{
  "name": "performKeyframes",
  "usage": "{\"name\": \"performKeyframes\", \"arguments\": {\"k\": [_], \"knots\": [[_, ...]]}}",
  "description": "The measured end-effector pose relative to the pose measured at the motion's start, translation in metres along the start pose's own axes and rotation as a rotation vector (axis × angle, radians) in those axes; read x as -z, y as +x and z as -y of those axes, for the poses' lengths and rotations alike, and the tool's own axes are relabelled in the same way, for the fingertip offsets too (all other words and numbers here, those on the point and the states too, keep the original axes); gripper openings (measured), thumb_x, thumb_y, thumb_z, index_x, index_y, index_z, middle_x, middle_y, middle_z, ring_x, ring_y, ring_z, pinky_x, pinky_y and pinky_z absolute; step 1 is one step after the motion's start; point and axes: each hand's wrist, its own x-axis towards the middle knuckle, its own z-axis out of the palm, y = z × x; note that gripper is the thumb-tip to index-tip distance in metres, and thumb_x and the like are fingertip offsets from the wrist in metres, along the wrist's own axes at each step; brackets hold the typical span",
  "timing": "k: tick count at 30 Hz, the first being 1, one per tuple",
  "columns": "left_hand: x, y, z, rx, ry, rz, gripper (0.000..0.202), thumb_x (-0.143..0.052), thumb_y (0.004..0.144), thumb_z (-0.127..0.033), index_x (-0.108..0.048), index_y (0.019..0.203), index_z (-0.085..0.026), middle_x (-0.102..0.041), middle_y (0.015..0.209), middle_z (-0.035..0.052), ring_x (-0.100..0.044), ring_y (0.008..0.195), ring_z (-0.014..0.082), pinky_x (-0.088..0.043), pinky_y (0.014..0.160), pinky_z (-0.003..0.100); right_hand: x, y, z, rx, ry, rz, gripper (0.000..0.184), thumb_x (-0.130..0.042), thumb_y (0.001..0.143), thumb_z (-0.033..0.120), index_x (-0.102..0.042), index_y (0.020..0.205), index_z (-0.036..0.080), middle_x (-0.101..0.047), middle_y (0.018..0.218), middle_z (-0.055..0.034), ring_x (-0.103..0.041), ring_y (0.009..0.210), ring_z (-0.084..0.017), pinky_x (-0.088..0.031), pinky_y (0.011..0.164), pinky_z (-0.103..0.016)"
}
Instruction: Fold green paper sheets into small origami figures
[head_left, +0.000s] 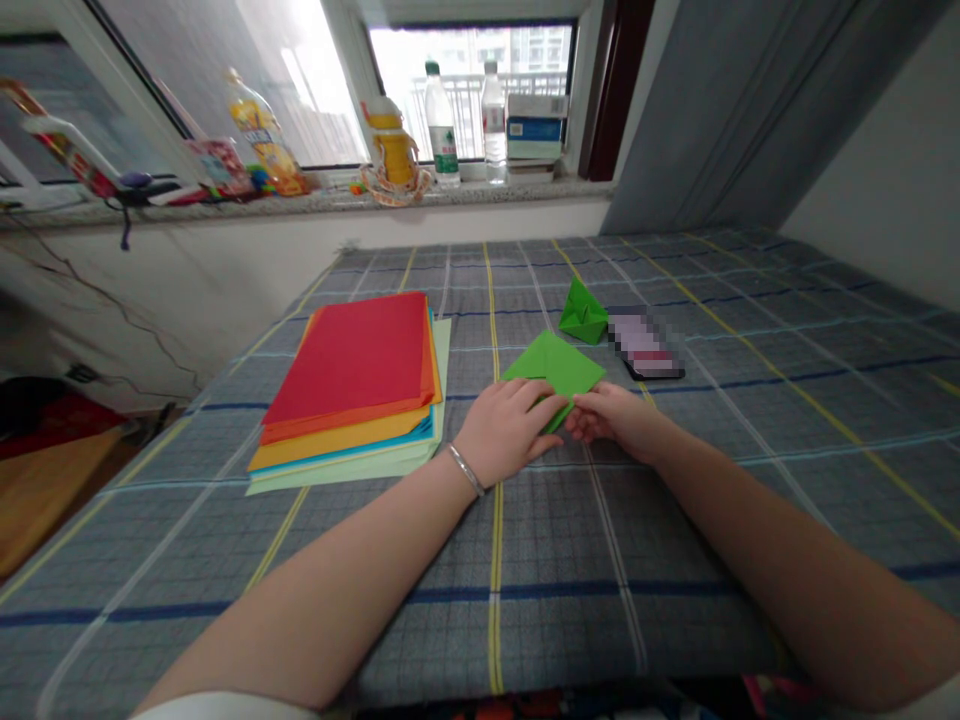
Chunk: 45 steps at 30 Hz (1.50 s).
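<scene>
A silver bangle [466, 470] on the left, white sleeve edge [225, 708], 2 bare forearms [300, 600].

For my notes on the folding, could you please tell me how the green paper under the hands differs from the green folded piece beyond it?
The green paper lies flat, while the green folded piece rises in raised points. The left hand and right hand touch the green paper; the green folded piece stands untouched. Both are bright green and rest on the checked cover.

At one o'clock, the phone [643, 345] is pixelated past reading; our left hand [504, 430] and right hand [616, 420] hide the near corner of the folded green paper [555, 365].
</scene>
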Motion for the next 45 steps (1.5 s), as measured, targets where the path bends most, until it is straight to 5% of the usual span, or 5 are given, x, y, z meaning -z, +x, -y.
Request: {"name": "performKeyframes", "arguments": {"k": [9, 16, 22, 30, 45], "knots": [[-0.002, -0.001, 0.003, 0.099, 0.048, -0.047, 0.009, -0.048, 0.090, -0.021, -0.055, 0.092, -0.016, -0.064, 0.094, 0.0063, -0.061, 0.083, 0.0178, -0.049, 0.068, 0.029, 0.002, 0.002, -0.004, 0.104, -0.056, -0.059, 0.014, -0.055, 0.082, 0.029, -0.053, 0.091, 0.019, -0.066, 0.085, -0.0054, -0.057, 0.059, -0.010, -0.047, 0.046, -0.019], [-0.003, -0.002, 0.013, 0.309, -0.443, -0.418, 0.007, -0.045, 0.089, -0.015, -0.050, 0.090, -0.019, -0.062, 0.098, 0.0044, -0.060, 0.095, 0.0149, -0.050, 0.085, 0.030, 0.019, 0.013, -0.018, 0.509, -0.354, -0.315, 0.077, -0.070, 0.068, 0.036, -0.033, 0.136, 0.025, -0.051, 0.128, -0.0119, -0.063, 0.082, -0.016, -0.054, 0.070, -0.033], [-0.014, 0.004, 0.020, 0.697, -0.953, -0.658, 0.008, -0.050, 0.088, -0.027, -0.046, 0.090, -0.020, -0.058, 0.078, -0.0005, -0.061, 0.073, 0.0116, -0.052, 0.069, 0.025, 0.023, 0.012, -0.011, 0.576, -0.338, -0.402, 0.059, -0.061, 0.076, 0.037, -0.044, 0.130, 0.024, -0.053, 0.128, -0.0126, -0.060, 0.104, -0.023, -0.054, 0.076, -0.036], [-0.015, 0.006, 0.019, 0.853, -1.360, -0.452, 0.021, -0.055, 0.081, -0.028, -0.043, 0.096, -0.021, -0.061, 0.066, -0.0052, -0.061, 0.057, 0.0112, -0.052, 0.059, 0.025, 0.024, 0.011, -0.004, 0.429, -0.205, -0.429, 0.042, -0.049, 0.080, 0.055, -0.051, 0.104, 0.022, -0.060, 0.073, -0.0013, -0.061, 0.066, -0.017, -0.047, 0.051, -0.026], [-0.019, -0.004, 0.020, 0.676, -0.665, -0.008, 0.012, -0.056, 0.080, -0.025, -0.054, 0.091, -0.020, -0.058, 0.072, -0.0026, -0.054, 0.062, 0.0130, -0.039, 0.058, 0.024, 0.036, 0.012, -0.014, 0.270, -0.707, -0.263, 0.022, -0.055, 0.079, 0.042, -0.055, 0.077, 0.020, -0.054, 0.057, 0.0032, -0.050, 0.049, -0.012, -0.036, 0.046, -0.023]]}}
